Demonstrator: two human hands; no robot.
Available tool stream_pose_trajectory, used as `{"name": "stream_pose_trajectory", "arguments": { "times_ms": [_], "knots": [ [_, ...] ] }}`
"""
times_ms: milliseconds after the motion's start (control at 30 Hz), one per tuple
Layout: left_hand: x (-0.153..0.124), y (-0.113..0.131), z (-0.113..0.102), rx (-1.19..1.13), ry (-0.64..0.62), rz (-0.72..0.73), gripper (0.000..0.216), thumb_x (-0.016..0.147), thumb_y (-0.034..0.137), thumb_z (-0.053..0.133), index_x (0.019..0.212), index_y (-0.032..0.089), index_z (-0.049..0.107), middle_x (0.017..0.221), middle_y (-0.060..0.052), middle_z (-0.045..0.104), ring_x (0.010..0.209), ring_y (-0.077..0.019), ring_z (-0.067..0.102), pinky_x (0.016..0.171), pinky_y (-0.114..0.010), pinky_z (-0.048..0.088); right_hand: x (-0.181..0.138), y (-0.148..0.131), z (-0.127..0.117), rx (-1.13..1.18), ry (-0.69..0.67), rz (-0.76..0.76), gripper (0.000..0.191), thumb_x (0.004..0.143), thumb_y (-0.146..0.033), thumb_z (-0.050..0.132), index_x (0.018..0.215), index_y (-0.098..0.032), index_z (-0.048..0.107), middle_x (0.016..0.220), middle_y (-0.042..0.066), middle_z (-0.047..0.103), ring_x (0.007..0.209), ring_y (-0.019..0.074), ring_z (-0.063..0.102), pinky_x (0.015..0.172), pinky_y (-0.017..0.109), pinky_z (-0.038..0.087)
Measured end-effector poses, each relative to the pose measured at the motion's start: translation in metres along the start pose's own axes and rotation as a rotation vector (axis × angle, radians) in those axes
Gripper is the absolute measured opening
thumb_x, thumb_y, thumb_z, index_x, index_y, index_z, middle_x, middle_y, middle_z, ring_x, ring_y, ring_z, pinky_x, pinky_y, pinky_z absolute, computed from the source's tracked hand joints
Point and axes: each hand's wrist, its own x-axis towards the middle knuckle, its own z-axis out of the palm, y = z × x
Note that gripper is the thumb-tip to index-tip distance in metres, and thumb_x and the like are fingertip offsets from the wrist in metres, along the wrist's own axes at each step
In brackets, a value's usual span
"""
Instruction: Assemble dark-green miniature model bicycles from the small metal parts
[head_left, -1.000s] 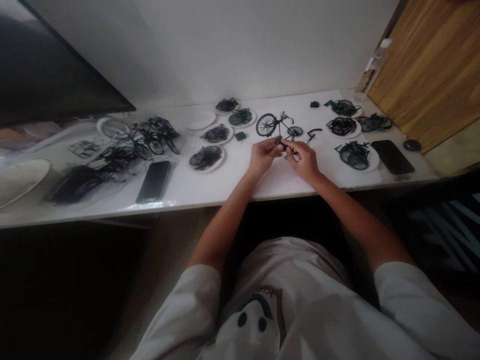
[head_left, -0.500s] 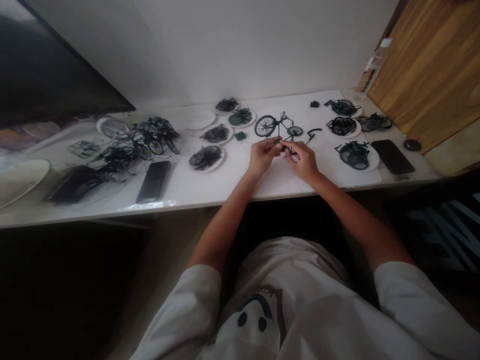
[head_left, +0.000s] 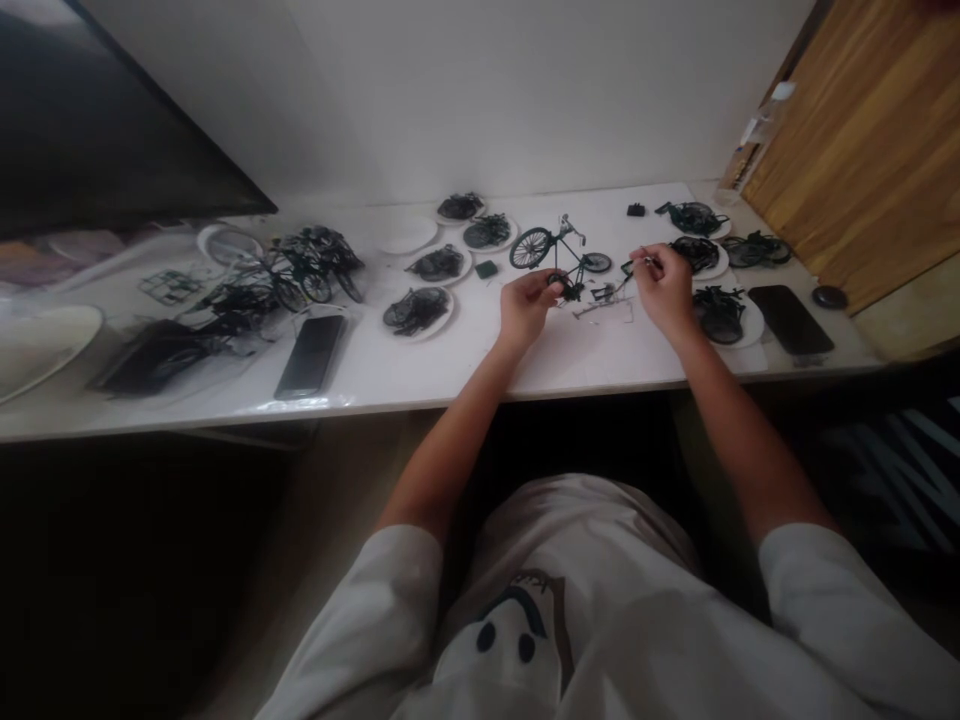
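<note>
My left hand (head_left: 525, 305) is closed on the lower part of a dark miniature bicycle (head_left: 559, 250), whose spoked wheels and handlebar show above the fingers. To the right, my right hand (head_left: 664, 287) has its fingertips pinched on a small dark bent part (head_left: 627, 268). Part of that piece is hidden by the fingers. Between the two hands, small dark pieces (head_left: 602, 293) and a thin pale frame of parts (head_left: 604, 311) lie on the white surface.
White plates of dark bicycle parts stand left (head_left: 442, 315) and right (head_left: 754, 325). A phone (head_left: 309, 358) lies left, another phone (head_left: 791, 320) right. Small bicycles (head_left: 319, 262) crowd the left side. A dark green block (head_left: 487, 270) and black block (head_left: 636, 210) sit farther back.
My right hand has left the bicycle and moved right to the small dark bent part. My left hand has kept its hold on the bicycle. The view has shifted slightly.
</note>
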Motion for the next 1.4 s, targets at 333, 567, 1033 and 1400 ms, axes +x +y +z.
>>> {"name": "stream_pose_trajectory", "arguments": {
  "times_ms": [333,567,1033,1400],
  "knots": [
    [0.014,0.024,-0.031,0.119,-0.013,-0.007,0.043,0.082,0.041,0.099,0.113,0.013,0.088,0.091,-0.011,0.087,0.078,-0.0197,0.081,0.069,-0.03,0.068,0.007,0.024,-0.013,-0.055,-0.162,0.033,0.018,0.093,-0.029,0.07,0.1,-0.018,0.082,0.094,0.011,0.08,0.092,0.0289,0.075,0.088,0.043,0.064],
    [0.032,0.036,-0.075,0.118,0.101,-0.03,0.038,0.077,0.037,0.099,0.106,0.016,0.086,0.091,-0.011,0.086,0.079,-0.0189,0.082,0.066,-0.026,0.066,0.0,0.028,-0.004,-0.098,-0.317,0.036,0.02,0.09,-0.031,0.073,0.1,-0.019,0.085,0.099,0.011,0.085,0.085,0.0264,0.074,0.091,0.044,0.063],
    [0.035,0.027,-0.084,0.131,0.202,-0.122,0.032,0.083,0.028,0.093,0.109,0.012,0.082,0.098,-0.011,0.087,0.078,-0.0144,0.081,0.069,-0.022,0.065,-0.02,-0.035,0.034,0.012,-0.614,-0.051,0.03,0.1,-0.029,0.076,0.126,-0.022,0.089,0.124,0.011,0.088,0.099,0.0258,0.08,0.104,0.044,0.065],
    [0.039,0.019,-0.087,0.181,0.223,-0.114,0.039,0.084,0.03,0.094,0.116,0.012,0.082,0.1,-0.012,0.087,0.077,-0.0133,0.08,0.067,-0.02,0.062,-0.007,-0.095,0.093,-0.361,-0.717,-0.187,0.033,0.111,-0.041,0.074,0.132,-0.02,0.088,0.135,0.017,0.085,0.126,0.0364,0.077,0.105,0.046,0.059]
  ]
}}
